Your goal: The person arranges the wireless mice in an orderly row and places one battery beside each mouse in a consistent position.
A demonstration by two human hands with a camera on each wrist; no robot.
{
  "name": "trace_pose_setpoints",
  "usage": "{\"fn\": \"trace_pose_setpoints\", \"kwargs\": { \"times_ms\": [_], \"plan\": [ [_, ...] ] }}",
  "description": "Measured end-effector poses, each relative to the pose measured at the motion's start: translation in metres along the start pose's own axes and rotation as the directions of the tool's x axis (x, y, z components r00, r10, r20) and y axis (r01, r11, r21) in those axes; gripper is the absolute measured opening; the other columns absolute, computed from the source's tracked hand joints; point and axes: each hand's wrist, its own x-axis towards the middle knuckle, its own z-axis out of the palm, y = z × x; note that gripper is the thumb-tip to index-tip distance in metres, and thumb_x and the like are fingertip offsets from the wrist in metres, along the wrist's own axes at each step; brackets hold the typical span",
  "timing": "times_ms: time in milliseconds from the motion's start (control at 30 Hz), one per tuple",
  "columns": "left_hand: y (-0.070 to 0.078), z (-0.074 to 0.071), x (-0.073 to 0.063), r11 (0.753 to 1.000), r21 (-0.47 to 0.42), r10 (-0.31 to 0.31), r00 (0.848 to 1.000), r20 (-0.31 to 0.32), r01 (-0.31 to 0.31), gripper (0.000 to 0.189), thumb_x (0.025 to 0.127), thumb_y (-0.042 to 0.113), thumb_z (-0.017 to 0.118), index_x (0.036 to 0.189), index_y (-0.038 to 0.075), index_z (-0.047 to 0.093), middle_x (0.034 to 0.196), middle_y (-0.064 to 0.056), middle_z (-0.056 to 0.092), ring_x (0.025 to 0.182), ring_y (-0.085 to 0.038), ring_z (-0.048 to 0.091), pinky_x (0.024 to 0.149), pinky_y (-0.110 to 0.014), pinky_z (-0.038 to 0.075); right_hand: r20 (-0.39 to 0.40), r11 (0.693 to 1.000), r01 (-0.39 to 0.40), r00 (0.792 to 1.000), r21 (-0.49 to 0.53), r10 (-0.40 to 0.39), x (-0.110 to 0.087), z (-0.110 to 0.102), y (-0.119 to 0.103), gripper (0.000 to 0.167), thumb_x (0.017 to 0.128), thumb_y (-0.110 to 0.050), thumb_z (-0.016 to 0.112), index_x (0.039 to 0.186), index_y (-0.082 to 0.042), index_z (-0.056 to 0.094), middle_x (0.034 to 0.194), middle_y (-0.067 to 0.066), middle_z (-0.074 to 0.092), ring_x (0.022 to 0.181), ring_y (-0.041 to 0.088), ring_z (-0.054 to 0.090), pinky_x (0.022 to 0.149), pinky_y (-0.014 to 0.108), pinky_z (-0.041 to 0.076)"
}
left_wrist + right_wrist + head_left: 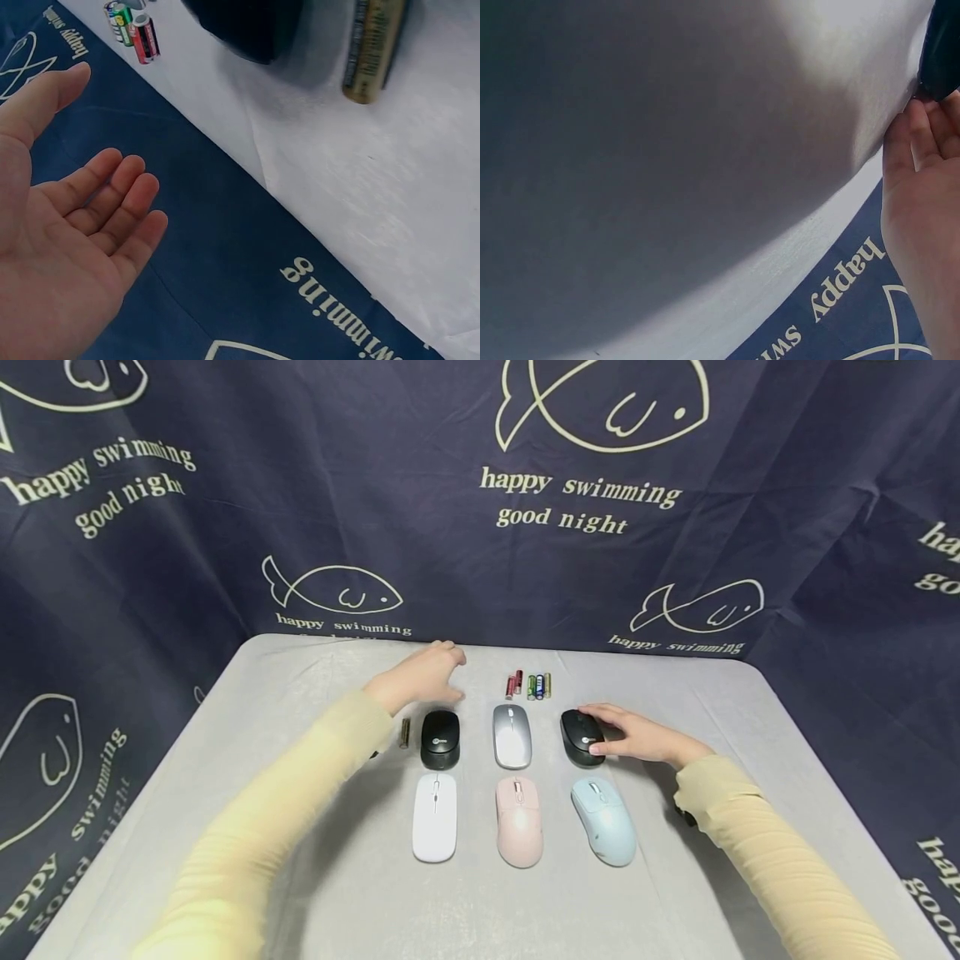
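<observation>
My left hand (420,678) hovers above the table's far left part, holding nothing. Its fingers are loosely bent with the thumb apart, as the left wrist view also shows. Just below it are a black mouse (440,740) and a single gold-and-dark battery (405,733). On the right, my right hand (637,735) grips another black mouse (576,735), thumb on the near side and fingers over the far end. In the right wrist view, the fingertips (919,120) touch the dark mouse (943,56), which is mostly cut off by the frame edge.
Between the black mice lies a grey mouse (512,739). A white mouse (435,818), a pink mouse (519,827) and a light blue mouse (606,822) form the nearer row. Red batteries (511,686) and a green battery (532,687), among several, lie toward the back, before a navy curtain (450,568).
</observation>
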Motion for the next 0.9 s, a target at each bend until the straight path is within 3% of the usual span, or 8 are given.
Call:
{"fn": "trace_pose_setpoints", "kwargs": {
  "times_ms": [767, 900],
  "plan": [
    [0.027, 0.009, 0.048, 0.998, 0.048, -0.05, 0.996, 0.071, 0.046, 0.058, 0.082, 0.033, 0.071, 0.129, 0.005, 0.052, 0.126, -0.01, 0.052, 0.117, -0.026, 0.045, 0.104, -0.037, 0.037, 0.014, 1.0, -0.003, 1.0, -0.005, 0.003, 0.002, -0.001, 0.0, 0.069, 0.084, -0.024, 0.07, 0.141, 0.0, 0.038, 0.144, 0.023, 0.037, 0.135, 0.042, 0.031, 0.109, 0.059, 0.023],
    [0.029, 0.014, 0.053, 0.998, 0.041, -0.053, 0.995, 0.088, 0.049, 0.057, 0.082, 0.031, 0.07, 0.129, 0.004, 0.052, 0.127, -0.01, 0.052, 0.118, -0.027, 0.045, 0.105, -0.038, 0.036, 0.024, 1.0, 0.004, 1.0, -0.022, -0.004, 0.004, -0.002, 0.001, 0.07, 0.084, -0.029, 0.07, 0.14, -0.001, 0.04, 0.144, 0.022, 0.039, 0.134, 0.041, 0.032, 0.109, 0.058, 0.024]
  ]
}}
